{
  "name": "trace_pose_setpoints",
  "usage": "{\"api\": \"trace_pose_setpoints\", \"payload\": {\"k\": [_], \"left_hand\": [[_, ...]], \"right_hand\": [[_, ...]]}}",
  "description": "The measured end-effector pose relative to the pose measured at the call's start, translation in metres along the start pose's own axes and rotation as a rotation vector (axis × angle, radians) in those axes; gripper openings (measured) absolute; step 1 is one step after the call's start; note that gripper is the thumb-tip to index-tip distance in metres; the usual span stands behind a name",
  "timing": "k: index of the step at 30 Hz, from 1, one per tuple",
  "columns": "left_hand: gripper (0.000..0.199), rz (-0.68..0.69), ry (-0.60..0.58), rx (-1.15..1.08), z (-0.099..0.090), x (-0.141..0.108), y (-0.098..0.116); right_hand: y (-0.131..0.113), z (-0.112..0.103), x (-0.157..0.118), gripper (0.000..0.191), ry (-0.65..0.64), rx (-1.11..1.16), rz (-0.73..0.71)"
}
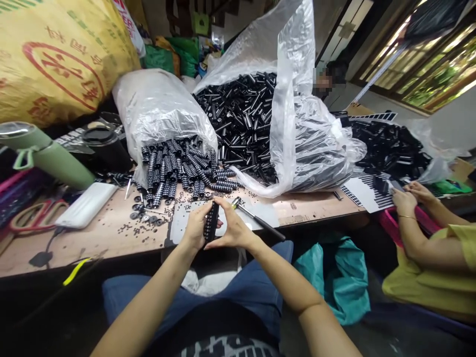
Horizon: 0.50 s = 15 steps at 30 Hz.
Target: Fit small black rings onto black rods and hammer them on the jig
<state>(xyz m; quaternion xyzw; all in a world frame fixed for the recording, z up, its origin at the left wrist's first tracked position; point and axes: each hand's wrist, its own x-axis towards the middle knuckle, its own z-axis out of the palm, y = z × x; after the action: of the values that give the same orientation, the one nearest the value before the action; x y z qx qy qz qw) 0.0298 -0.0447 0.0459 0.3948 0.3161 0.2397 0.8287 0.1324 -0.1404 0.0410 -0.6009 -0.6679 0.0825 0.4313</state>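
Both forearms are reaching forward from the lap, and the two hands are meeting at the near edge of the brown wooden tabletop (pixel 111 233), a little below the centre of the view. The left hand (pixel 194 227) and the right hand (pixel 233 229) are together holding a short black studded plastic bar (pixel 211 221), which is standing almost upright between them. The grip of each hand is clamped on this bar: the left fingers (pixel 204 208) are curling around its upper end and the right thumb is pressing on its side.

At 12 o'clock from the hands, a clear plastic bag (pixel 159 104) is lying on its side and similar black studded bars (pixel 182 166) are spilling out of its mouth on the tabletop. At 1 o'clock, a bigger clear plastic bag (pixel 293 74) is standing open and is holding many smooth black tubes (pixel 241 119). Just beside the right hand, at 2 o'clock, a small hammer with a metal head (pixel 256 218) is lying. At 3 o'clock, well apart, another person's hands (pixel 407 198) are resting on striped sheets.
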Motion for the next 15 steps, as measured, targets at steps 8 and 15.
{"api": "trace_pose_setpoints", "payload": {"k": [8,15], "left_hand": [[0.028,-0.062,0.052,0.014,0.002,0.004,0.003],[0.021,-0.101,0.038,0.043,-0.004,0.013,-0.011]], "right_hand": [[0.011,0.007,-0.001,0.117,-0.004,0.036,0.088],[0.019,0.023,-0.009,0.114,0.013,0.051,0.203]]}}
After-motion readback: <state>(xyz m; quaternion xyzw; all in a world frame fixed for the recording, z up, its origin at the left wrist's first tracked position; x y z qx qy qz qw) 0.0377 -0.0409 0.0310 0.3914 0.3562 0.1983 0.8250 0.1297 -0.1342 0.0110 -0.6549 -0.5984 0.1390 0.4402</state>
